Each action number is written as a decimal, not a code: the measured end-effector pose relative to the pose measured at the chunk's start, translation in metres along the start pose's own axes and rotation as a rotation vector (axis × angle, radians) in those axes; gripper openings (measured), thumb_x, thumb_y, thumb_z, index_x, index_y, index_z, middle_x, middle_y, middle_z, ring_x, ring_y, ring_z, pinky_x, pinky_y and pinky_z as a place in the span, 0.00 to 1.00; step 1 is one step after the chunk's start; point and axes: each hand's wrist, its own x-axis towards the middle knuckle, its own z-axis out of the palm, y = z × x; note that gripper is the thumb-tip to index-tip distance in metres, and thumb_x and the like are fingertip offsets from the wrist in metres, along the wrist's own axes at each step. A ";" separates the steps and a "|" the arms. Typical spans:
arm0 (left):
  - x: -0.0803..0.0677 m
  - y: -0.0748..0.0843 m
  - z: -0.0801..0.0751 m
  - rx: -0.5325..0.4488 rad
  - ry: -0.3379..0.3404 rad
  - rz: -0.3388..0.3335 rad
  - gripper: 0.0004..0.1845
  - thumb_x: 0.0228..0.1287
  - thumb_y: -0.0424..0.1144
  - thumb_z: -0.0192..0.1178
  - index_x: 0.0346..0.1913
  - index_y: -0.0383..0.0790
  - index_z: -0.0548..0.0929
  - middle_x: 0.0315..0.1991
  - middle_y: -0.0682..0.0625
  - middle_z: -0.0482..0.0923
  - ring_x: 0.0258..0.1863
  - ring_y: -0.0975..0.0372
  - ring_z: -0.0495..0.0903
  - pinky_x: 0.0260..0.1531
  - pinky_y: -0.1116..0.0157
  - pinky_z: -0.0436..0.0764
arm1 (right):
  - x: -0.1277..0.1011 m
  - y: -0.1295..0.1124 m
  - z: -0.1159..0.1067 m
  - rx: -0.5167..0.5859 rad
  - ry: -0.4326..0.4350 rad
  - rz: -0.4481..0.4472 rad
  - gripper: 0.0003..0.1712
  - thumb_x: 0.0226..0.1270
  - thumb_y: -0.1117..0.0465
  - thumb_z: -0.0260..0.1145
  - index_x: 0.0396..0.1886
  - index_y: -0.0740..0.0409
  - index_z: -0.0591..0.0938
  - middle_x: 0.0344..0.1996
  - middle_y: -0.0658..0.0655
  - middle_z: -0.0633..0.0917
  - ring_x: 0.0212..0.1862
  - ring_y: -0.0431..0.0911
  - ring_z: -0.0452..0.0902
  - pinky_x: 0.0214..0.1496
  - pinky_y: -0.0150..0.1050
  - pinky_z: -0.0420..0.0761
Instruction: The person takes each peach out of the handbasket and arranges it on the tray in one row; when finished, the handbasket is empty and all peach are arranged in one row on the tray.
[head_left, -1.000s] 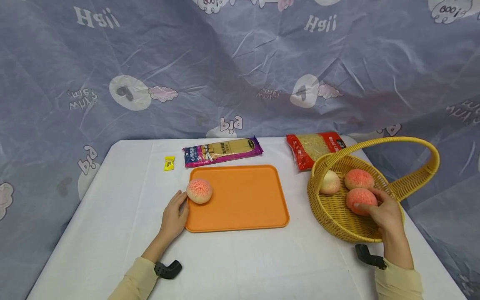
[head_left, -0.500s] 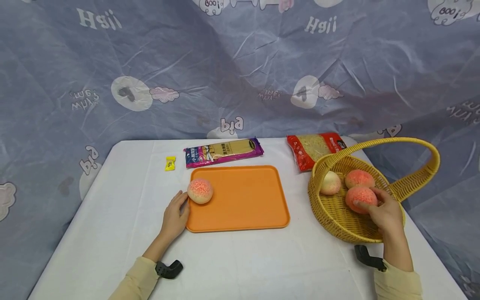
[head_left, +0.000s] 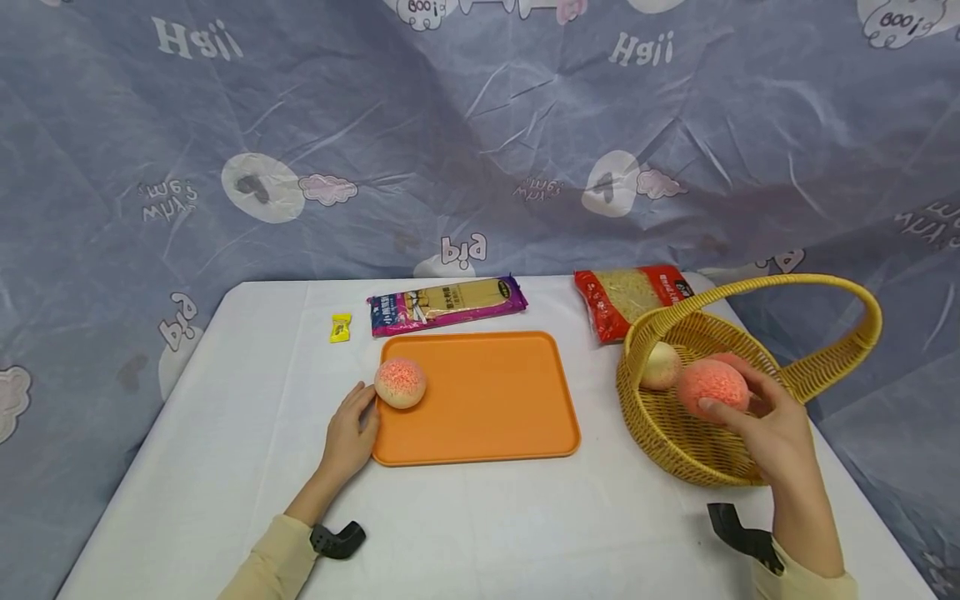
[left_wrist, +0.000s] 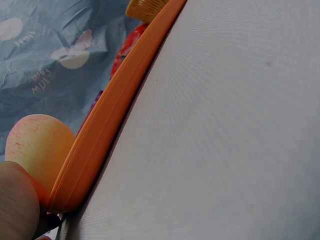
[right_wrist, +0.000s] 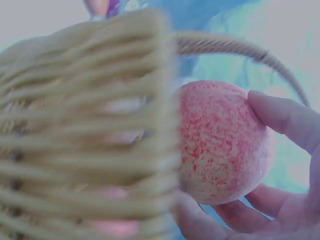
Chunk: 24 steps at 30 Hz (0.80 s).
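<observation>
My right hand (head_left: 776, 429) holds a pink-speckled peach (head_left: 712, 390) over the yellow wicker basket (head_left: 656, 446). In the right wrist view the thumb and fingers grip that peach (right_wrist: 220, 145) beside the blurred basket wall (right_wrist: 80, 135). A paler peach (head_left: 662, 367) lies inside the basket; another pink one is mostly hidden behind the held peach and hand. My left hand (head_left: 351, 429) rests at the left edge of the orange tray (head_left: 480, 408), fingers fairly straight. On that tray's left side sits a further peach (head_left: 401, 383), also visible in the left wrist view.
A purple pasta packet (head_left: 450, 306) lies behind the tray. Behind the basket is a red bag (head_left: 630, 296), partly covered by it. A small yellow wrapped candy (head_left: 341, 327) lies at the back left. The basket's tall handle (head_left: 795, 283) arches upward.
My right hand has lifted the peach from the basket's inside and shifted it slightly left, now covering much of the peach behind. The left hand stays in place.
</observation>
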 end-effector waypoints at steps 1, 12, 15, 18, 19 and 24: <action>0.000 0.000 0.000 -0.001 -0.002 -0.001 0.22 0.67 0.28 0.53 0.63 0.23 0.72 0.64 0.31 0.72 0.70 0.40 0.63 0.69 0.39 0.61 | -0.003 -0.004 -0.001 0.002 -0.002 -0.024 0.47 0.58 0.45 0.72 0.76 0.42 0.62 0.67 0.61 0.69 0.53 0.40 0.70 0.37 0.20 0.75; -0.001 -0.001 -0.004 0.003 -0.011 -0.015 0.22 0.67 0.28 0.53 0.63 0.23 0.72 0.64 0.31 0.71 0.71 0.40 0.62 0.68 0.38 0.61 | -0.035 -0.047 0.003 0.046 -0.034 -0.356 0.39 0.56 0.60 0.75 0.68 0.55 0.72 0.53 0.35 0.74 0.48 0.28 0.71 0.42 0.16 0.74; 0.000 0.000 -0.004 0.002 -0.010 -0.021 0.23 0.68 0.28 0.53 0.64 0.23 0.72 0.65 0.32 0.71 0.71 0.41 0.62 0.69 0.39 0.61 | -0.039 -0.059 0.010 0.055 -0.060 -0.412 0.38 0.55 0.63 0.76 0.66 0.59 0.73 0.51 0.34 0.74 0.47 0.30 0.72 0.42 0.17 0.75; 0.000 0.000 -0.005 -0.004 -0.025 -0.034 0.23 0.68 0.29 0.53 0.64 0.24 0.71 0.65 0.32 0.71 0.72 0.42 0.61 0.69 0.39 0.60 | -0.041 -0.071 0.018 0.059 -0.117 -0.422 0.39 0.55 0.63 0.75 0.68 0.58 0.72 0.50 0.32 0.74 0.48 0.28 0.72 0.42 0.18 0.75; 0.000 0.000 -0.005 -0.010 -0.030 -0.040 0.23 0.68 0.30 0.53 0.64 0.24 0.71 0.66 0.32 0.70 0.72 0.42 0.61 0.70 0.39 0.59 | -0.041 -0.075 0.022 0.060 -0.140 -0.424 0.39 0.55 0.62 0.75 0.68 0.58 0.71 0.50 0.33 0.74 0.48 0.28 0.72 0.43 0.18 0.75; 0.001 0.000 -0.004 -0.021 -0.042 -0.043 0.23 0.69 0.31 0.53 0.65 0.25 0.71 0.66 0.33 0.70 0.73 0.43 0.60 0.71 0.40 0.59 | -0.037 -0.095 0.046 0.089 -0.263 -0.447 0.39 0.57 0.59 0.75 0.68 0.55 0.71 0.55 0.45 0.77 0.50 0.28 0.75 0.46 0.22 0.78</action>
